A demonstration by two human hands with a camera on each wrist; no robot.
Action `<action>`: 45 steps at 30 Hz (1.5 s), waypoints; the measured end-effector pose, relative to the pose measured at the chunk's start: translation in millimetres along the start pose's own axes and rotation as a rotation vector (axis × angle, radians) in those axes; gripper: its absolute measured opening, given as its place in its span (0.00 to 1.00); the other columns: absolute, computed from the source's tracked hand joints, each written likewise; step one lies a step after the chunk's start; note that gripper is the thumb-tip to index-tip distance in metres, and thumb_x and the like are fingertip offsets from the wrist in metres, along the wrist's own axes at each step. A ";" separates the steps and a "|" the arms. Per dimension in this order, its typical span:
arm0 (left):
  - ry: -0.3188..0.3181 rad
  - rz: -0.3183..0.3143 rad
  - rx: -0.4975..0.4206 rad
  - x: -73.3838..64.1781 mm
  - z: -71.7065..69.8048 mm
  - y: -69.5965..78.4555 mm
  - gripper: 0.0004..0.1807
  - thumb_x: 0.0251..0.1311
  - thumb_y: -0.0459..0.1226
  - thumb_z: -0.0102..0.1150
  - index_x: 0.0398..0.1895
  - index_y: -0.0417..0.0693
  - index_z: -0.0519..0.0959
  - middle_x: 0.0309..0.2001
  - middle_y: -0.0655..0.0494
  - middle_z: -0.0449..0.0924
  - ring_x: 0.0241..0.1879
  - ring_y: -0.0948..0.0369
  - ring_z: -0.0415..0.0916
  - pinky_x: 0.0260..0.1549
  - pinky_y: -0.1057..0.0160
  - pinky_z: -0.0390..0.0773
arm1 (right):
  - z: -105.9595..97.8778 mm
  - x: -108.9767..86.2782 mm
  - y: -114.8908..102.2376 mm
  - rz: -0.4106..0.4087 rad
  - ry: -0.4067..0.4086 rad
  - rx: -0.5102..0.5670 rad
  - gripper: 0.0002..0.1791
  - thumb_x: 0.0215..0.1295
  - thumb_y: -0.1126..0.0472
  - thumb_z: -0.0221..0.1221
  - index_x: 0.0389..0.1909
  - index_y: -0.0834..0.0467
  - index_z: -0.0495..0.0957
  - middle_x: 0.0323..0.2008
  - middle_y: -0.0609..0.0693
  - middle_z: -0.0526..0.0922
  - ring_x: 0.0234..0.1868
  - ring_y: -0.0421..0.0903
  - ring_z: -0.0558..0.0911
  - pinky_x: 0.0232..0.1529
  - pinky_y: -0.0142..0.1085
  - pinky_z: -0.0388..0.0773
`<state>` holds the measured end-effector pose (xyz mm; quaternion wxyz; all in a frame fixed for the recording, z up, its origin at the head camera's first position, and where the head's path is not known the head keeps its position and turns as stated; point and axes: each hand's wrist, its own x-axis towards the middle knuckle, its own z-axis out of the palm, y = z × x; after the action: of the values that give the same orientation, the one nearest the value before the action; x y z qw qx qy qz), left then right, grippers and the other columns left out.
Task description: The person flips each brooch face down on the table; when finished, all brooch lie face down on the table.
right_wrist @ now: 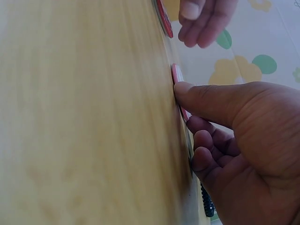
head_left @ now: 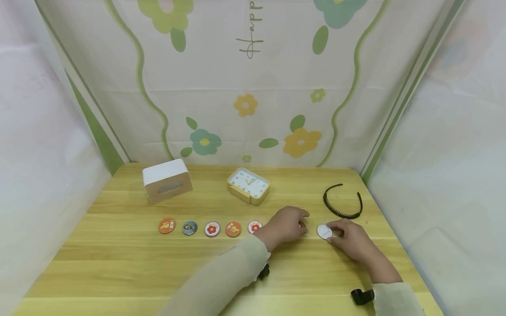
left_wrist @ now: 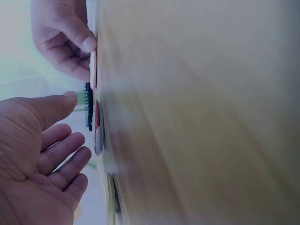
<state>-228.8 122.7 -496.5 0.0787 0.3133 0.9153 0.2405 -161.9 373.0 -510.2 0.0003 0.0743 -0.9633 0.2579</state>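
My right hand [head_left: 352, 241] pinches the edge of a round badge [head_left: 323, 231] between thumb and fingers. The badge's face is white with a faint mark, and its rim shows red in the right wrist view [right_wrist: 176, 75]. To its left is my left hand [head_left: 285, 224], fingers loosely extended and nothing held in the left wrist view. Another badge [head_left: 302, 224] lies mostly hidden behind those fingers. Further left a row of round badges runs along the table: orange [head_left: 167, 225], blue [head_left: 189, 228], red-flowered [head_left: 212, 228], orange [head_left: 233, 228] and red-flowered [head_left: 254, 226], partly covered by my left hand.
A yellow-framed clock [head_left: 249, 185] stands behind the row. At the back left is a white-topped box [head_left: 168, 181] with a slot in its front. A black toothed headband [head_left: 343, 213] lies behind my right hand. Printed cloth [head_left: 213, 79] hangs beyond the wooden table [head_left: 130, 263].
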 end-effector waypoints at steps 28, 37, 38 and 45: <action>0.021 0.016 0.055 -12.7 -6.3 -20.4 0.16 0.65 0.39 0.76 0.55 0.54 0.91 0.51 0.62 0.92 0.56 0.59 0.83 0.66 0.62 0.78 | 7.0 18.2 -23.1 -0.111 0.055 -0.003 0.21 0.65 0.59 0.77 0.58 0.56 0.88 0.60 0.56 0.88 0.63 0.61 0.83 0.63 0.61 0.81; 0.023 0.059 0.069 -15.6 -3.8 -20.4 0.13 0.67 0.39 0.75 0.54 0.56 0.92 0.52 0.65 0.92 0.56 0.62 0.84 0.66 0.63 0.78 | 22.0 28.6 -41.6 -0.181 -0.001 0.003 0.17 0.63 0.61 0.77 0.53 0.51 0.91 0.53 0.47 0.92 0.60 0.56 0.86 0.65 0.59 0.79; 0.022 0.064 0.070 -16.2 -3.9 -20.3 0.13 0.67 0.39 0.75 0.54 0.56 0.92 0.52 0.65 0.92 0.55 0.62 0.85 0.65 0.63 0.78 | 22.8 29.1 -43.1 -0.182 -0.010 -0.004 0.16 0.63 0.62 0.77 0.53 0.50 0.92 0.52 0.46 0.92 0.59 0.55 0.86 0.65 0.58 0.80; 0.000 0.064 0.090 -17.2 -4.4 -20.4 0.14 0.69 0.40 0.74 0.56 0.57 0.92 0.53 0.67 0.92 0.56 0.63 0.84 0.64 0.64 0.79 | 23.0 29.1 -51.8 -0.191 -0.031 -0.019 0.18 0.66 0.61 0.75 0.56 0.52 0.91 0.54 0.48 0.92 0.59 0.56 0.86 0.64 0.59 0.81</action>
<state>-227.4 96.5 -502.8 0.0566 0.3457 0.9147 0.2015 -182.3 313.1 -503.3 0.0108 0.1700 -0.9541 0.2464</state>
